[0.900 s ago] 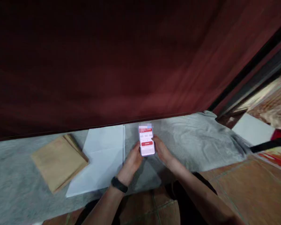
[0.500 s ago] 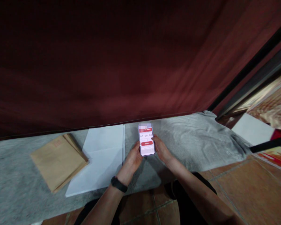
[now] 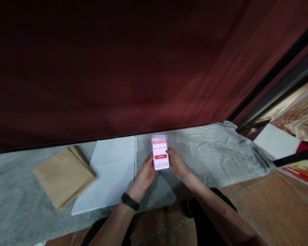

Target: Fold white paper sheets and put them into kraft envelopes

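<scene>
A smartphone (image 3: 160,153) with a lit white and red screen showing a zeroed timer is held upright between both my hands. My left hand (image 3: 144,178), with a black band on the wrist, grips its left edge and lower end. My right hand (image 3: 176,164) is closed on its right edge. The phone hovers over a grey cloth (image 3: 215,153) spread on the floor.
A stack of white paper sheets (image 3: 110,171) lies on the cloth left of my hands, with brown envelopes (image 3: 63,176) further left. A dark red curtain (image 3: 133,68) hangs behind. Terracotta floor tiles (image 3: 272,205) run in front, and a white sheet (image 3: 276,140) lies at right.
</scene>
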Available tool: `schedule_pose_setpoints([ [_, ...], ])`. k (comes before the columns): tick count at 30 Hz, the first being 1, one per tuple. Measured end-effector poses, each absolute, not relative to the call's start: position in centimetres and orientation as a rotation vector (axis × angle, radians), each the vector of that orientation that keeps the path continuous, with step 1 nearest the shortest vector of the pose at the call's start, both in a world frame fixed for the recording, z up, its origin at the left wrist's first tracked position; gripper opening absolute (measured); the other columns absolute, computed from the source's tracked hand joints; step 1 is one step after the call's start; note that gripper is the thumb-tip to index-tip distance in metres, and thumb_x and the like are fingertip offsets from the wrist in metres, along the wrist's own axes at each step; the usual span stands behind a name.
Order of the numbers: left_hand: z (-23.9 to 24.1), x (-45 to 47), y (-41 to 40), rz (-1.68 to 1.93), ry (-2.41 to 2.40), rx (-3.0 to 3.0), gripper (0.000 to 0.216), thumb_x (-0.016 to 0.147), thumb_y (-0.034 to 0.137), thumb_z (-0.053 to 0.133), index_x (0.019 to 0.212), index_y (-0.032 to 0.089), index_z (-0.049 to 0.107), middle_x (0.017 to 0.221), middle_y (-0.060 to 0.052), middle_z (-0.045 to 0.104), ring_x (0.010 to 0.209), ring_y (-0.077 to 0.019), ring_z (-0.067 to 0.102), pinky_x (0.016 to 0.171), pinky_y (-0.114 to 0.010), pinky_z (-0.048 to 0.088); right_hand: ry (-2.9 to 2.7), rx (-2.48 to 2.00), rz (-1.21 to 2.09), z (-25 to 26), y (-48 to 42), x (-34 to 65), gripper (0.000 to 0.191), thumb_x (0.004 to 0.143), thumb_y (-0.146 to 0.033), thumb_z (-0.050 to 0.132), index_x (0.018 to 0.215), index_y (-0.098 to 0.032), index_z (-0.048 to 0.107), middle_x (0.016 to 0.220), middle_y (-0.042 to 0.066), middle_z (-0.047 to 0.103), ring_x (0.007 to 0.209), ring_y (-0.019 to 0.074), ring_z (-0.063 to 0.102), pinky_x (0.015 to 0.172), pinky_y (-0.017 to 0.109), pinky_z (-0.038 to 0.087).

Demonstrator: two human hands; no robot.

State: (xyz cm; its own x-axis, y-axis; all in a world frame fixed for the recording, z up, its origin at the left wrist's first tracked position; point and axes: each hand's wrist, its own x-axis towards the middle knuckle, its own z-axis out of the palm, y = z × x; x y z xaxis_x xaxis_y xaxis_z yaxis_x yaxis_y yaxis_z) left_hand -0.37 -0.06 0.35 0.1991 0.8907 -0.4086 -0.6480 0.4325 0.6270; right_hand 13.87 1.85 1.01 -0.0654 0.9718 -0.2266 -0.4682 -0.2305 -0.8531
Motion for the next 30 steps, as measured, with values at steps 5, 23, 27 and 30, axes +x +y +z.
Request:
schedule_pose_setpoints([
  [5,0.4,-0.4,-0.1,1.102,0.809,0.332,0.038,0.082,0.04,0.079,0.109,0.014,0.071,0.106,-0.012,0.078,0.101,-0.0279,0.074,0.093,-0.04,0.057,-0.712,-0.992,1.616,1.7,2.0,13.9,0.021,0.077,-0.04,0.063,0.089,-0.022,0.064,0.082,0.003,0.074,0.094,0.0258,0.07,0.083,0.038,0.055],
  [23,3.1,-0.7,-0.1,1.159,1.028,0.579,0.046,0.088,0.047,0.068,0.123,0.017,0.066,0.111,-0.011,0.072,0.105,-0.0218,0.069,0.099,-0.037,0.051,-0.671,-1.205,1.583,2.4,3.7,20.6,0.02,0.085,-0.037,0.058,0.083,-0.019,0.068,0.072,0.007,0.073,0.08,0.0254,0.072,0.074,0.036,0.056],
  [27,3.8,-3.0,0.9,1.224,1.058,0.64,0.057,0.082,0.056,0.07,0.12,0.014,0.066,0.106,-0.011,0.073,0.107,-0.0245,0.069,0.105,-0.042,0.049,-0.667,-1.276,1.436,2.9,4.3,26.7,0.02,0.088,-0.029,0.055,0.077,-0.018,0.067,0.065,0.004,0.07,0.065,0.0201,0.069,0.066,0.031,0.054],
  [30,4.3,-4.4,1.3,1.295,1.108,0.684,0.056,0.08,0.057,0.071,0.116,0.015,0.067,0.104,-0.01,0.074,0.106,-0.0246,0.068,0.107,-0.045,0.047,-0.67,-1.327,1.332,3.1,4.0,30.9,0.018,0.086,-0.026,0.056,0.073,-0.018,0.064,0.057,0.002,0.067,0.054,0.0177,0.064,0.057,0.028,0.05],
])
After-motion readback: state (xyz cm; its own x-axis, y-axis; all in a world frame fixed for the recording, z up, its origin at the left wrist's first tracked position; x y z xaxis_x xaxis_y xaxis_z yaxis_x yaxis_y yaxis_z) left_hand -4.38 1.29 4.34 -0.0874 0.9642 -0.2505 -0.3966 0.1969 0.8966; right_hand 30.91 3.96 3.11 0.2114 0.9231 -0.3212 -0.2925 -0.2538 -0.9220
